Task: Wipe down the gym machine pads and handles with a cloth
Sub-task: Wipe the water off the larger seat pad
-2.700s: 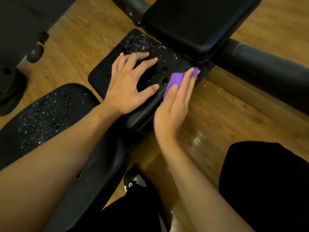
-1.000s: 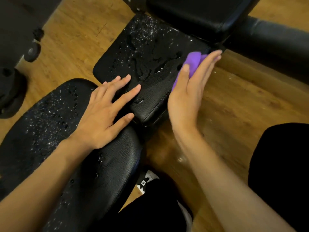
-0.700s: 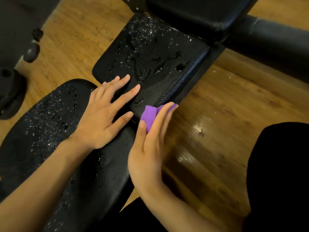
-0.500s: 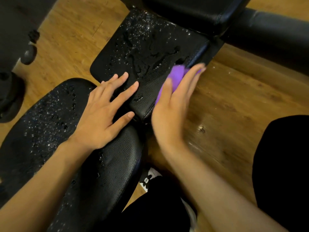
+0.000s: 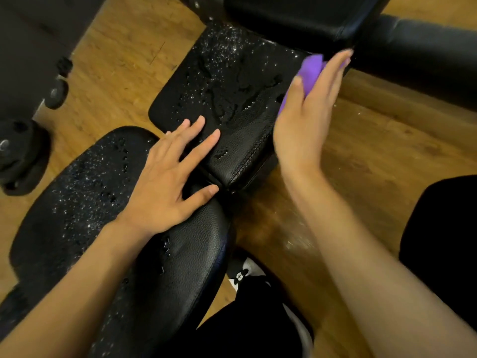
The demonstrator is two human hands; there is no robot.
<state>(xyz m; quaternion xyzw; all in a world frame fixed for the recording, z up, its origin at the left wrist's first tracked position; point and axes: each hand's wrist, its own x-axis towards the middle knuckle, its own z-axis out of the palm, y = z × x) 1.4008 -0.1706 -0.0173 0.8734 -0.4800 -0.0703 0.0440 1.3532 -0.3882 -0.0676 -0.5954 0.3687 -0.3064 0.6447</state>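
A black square pad (image 5: 227, 81), speckled with water drops, lies in the middle of the head view. My right hand (image 5: 307, 117) presses a purple cloth (image 5: 308, 73) with straight fingers against the pad's right side, near its far corner. My left hand (image 5: 170, 174) rests flat, fingers spread, across the near end of that pad and the rounded black seat pad (image 5: 82, 202), which is also wet.
A third black pad (image 5: 296, 16) overhangs the far end of the square pad, with a thick black padded bar (image 5: 423, 55) to its right. Dark machine parts and weights (image 5: 23, 151) stand at the left. Wooden floor (image 5: 387, 146) lies around; my dark-clothed legs are below.
My right hand has slid the purple cloth back and forth along the pad's right side, now up near the far corner. My left hand stays flat where it moved, on the near end.
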